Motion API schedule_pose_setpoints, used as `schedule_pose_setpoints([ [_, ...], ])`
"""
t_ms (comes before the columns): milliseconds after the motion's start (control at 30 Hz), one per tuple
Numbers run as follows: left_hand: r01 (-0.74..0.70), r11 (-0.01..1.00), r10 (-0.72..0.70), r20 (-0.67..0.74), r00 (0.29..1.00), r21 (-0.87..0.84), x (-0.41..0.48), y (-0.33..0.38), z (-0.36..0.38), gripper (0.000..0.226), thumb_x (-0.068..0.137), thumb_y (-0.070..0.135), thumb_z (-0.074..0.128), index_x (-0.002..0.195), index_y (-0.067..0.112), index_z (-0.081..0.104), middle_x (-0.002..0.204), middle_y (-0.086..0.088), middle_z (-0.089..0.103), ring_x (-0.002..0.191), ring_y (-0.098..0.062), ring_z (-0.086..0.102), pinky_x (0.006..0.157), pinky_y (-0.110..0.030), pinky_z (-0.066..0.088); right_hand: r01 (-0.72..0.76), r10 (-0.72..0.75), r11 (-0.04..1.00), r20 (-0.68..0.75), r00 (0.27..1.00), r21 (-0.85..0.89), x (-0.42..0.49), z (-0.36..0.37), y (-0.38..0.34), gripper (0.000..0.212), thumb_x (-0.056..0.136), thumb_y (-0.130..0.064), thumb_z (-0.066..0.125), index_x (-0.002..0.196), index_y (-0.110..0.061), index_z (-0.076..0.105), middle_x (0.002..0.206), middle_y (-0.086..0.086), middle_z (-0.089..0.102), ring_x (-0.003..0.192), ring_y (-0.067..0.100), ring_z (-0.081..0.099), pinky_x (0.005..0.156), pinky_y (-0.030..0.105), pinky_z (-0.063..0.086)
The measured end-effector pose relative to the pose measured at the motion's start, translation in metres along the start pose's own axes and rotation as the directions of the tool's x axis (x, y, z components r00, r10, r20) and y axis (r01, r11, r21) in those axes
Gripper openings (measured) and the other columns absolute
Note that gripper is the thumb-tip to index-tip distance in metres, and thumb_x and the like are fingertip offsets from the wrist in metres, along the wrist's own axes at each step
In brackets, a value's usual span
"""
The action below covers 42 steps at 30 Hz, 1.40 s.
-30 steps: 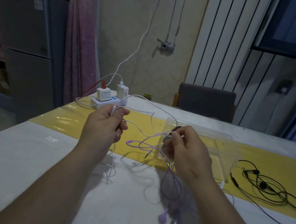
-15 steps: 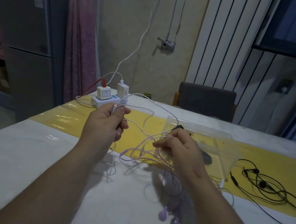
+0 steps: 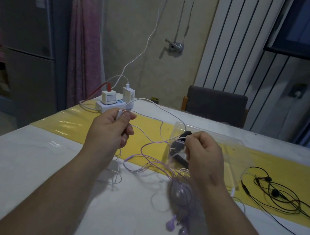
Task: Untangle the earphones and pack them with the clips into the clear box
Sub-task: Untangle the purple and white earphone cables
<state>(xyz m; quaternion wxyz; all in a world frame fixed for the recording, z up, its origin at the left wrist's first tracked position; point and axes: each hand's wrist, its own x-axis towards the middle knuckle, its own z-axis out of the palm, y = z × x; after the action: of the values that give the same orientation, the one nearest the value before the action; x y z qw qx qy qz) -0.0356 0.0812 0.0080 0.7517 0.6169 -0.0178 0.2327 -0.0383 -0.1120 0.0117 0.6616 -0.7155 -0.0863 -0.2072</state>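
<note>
Earphones in three colours are on hand, and two pairs are knotted together in mid-air above the table (image 3: 23, 158). The left hand (image 3: 111, 131) has its fingers curled round the white earphones (image 3: 119, 114), pinching the cord at the small inline remote. The right hand (image 3: 202, 156) is also clenched, its fingertips nipping a strand at the near left corner of the clear box (image 3: 232, 147). That strand looks like part of the purple earphones (image 3: 171, 225), though the blur leaves some doubt. The purple buds lie on the white tabletop below the right wrist, with loops of both cords hanging between the hands. A dark piece, probably one of the clips (image 3: 184, 135), sits right by the right fingertips, and I cannot tell whether it is held. The black earphones (image 3: 275, 192) lie loose on the yellow runner (image 3: 80, 124), to the right of the box and apart from it. These cords will likely be very light, limp and springy, so they snag on themselves and tighten if pulled hard. The safer hold is probably on the firm parts, namely the remote, the plug or the buds. A free end can then be fed back through each loop.
</note>
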Motion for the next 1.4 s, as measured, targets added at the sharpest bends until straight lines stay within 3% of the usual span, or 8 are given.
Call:
schedule_pose_setpoints([
  [200, 0.039, 0.997, -0.04, -0.015, 0.999, -0.063, -0.001, 0.004, 0.001, 0.023, 0.101, 0.019, 0.046, 0.088, 0.01, 0.063, 0.055, -0.002, 0.052, 0.039, -0.011, 0.032, 0.04, -0.019, 0.025, -0.017, 0.017, 0.997, 0.001, 1.0, 0.082, 0.001, -0.004, -0.005, 0.021, 0.091, -0.004, 0.057, 0.07, 0.0, 0.057, 0.044, -0.01, 0.048, 0.041, 0.004, 0.044, 0.042, 0.018, 0.04],
  [300, 0.072, 0.981, -0.075, -0.008, 0.997, -0.179, -0.001, 0.007, 0.001, 0.026, 0.103, 0.02, 0.042, 0.088, 0.01, 0.061, 0.052, -0.002, 0.051, 0.038, -0.01, 0.031, 0.041, -0.02, 0.023, -0.106, 0.115, 0.992, 0.153, 0.981, -0.062, 0.001, -0.003, 0.001, 0.022, 0.087, -0.012, 0.064, 0.066, -0.007, 0.063, 0.044, -0.007, 0.049, 0.043, 0.009, 0.042, 0.047, 0.02, 0.034],
  [433, 0.095, 0.952, -0.093, 0.021, 0.995, -0.29, 0.0, 0.009, 0.0, 0.028, 0.104, 0.02, 0.039, 0.087, 0.01, 0.06, 0.052, -0.003, 0.05, 0.037, -0.009, 0.03, 0.039, -0.016, 0.024, -0.204, 0.253, 0.966, 0.432, 0.865, -0.157, -0.006, -0.002, -0.003, 0.038, 0.096, -0.031, 0.055, 0.069, -0.011, 0.073, 0.055, 0.003, 0.064, 0.042, 0.011, 0.037, 0.043, 0.022, 0.029],
  [633, 0.151, 0.943, -0.122, 0.115, 0.986, -0.297, -0.003, 0.009, 0.0, 0.024, 0.101, 0.018, 0.043, 0.092, 0.007, 0.062, 0.052, -0.004, 0.046, 0.036, -0.008, 0.031, 0.042, -0.018, 0.019, 0.013, 0.076, 0.952, 0.279, 0.957, -0.307, -0.001, 0.006, 0.008, 0.011, 0.088, -0.024, 0.066, 0.08, -0.022, 0.074, 0.061, -0.01, 0.06, 0.057, 0.004, 0.052, 0.06, 0.025, 0.042],
  [867, 0.149, 0.953, -0.105, 0.174, 0.979, -0.263, -0.005, 0.01, 0.002, 0.026, 0.102, 0.015, 0.04, 0.088, 0.005, 0.06, 0.054, -0.005, 0.046, 0.035, -0.008, 0.028, 0.039, -0.016, 0.02, 0.154, 0.051, 0.891, 0.432, 0.9, -0.427, -0.011, 0.033, 0.01, 0.032, 0.087, -0.049, 0.064, 0.113, -0.031, 0.07, 0.063, -0.01, 0.048, 0.057, 0.002, 0.045, 0.06, 0.026, 0.038],
  [1000, 0.137, 0.958, -0.096, 0.169, 0.981, -0.253, -0.005, 0.01, 0.002, 0.026, 0.102, 0.018, 0.041, 0.089, 0.005, 0.059, 0.053, -0.005, 0.047, 0.036, -0.008, 0.028, 0.04, -0.017, 0.019, 0.285, 0.08, 0.767, 0.526, 0.847, -0.575, -0.012, 0.038, 0.007, 0.02, 0.088, -0.041, 0.063, 0.098, -0.027, 0.074, 0.06, -0.012, 0.048, 0.062, 0.007, 0.046, 0.056, 0.026, 0.037],
  [1167, 0.148, 0.959, -0.125, 0.108, 0.986, -0.243, 0.0, 0.007, 0.0, 0.026, 0.103, 0.017, 0.041, 0.085, 0.008, 0.058, 0.051, -0.004, 0.046, 0.034, -0.007, 0.027, 0.039, -0.014, 0.019, 0.077, 0.018, 0.942, 0.275, 0.961, -0.327, -0.004, 0.023, 0.004, 0.012, 0.081, -0.019, 0.064, 0.069, -0.019, 0.066, 0.064, -0.011, 0.061, 0.063, 0.008, 0.053, 0.064, 0.03, 0.044],
  [1400, 0.156, 0.966, -0.141, 0.084, 0.986, -0.204, -0.002, 0.006, 0.001, 0.025, 0.102, 0.018, 0.044, 0.085, 0.008, 0.059, 0.049, -0.002, 0.047, 0.035, -0.007, 0.028, 0.038, -0.014, 0.019, 0.015, 0.04, 0.981, 0.279, 0.959, -0.192, 0.002, 0.004, -0.003, 0.011, 0.08, -0.021, 0.077, 0.07, -0.021, 0.075, 0.057, -0.014, 0.065, 0.055, 0.002, 0.056, 0.063, 0.026, 0.047],
])
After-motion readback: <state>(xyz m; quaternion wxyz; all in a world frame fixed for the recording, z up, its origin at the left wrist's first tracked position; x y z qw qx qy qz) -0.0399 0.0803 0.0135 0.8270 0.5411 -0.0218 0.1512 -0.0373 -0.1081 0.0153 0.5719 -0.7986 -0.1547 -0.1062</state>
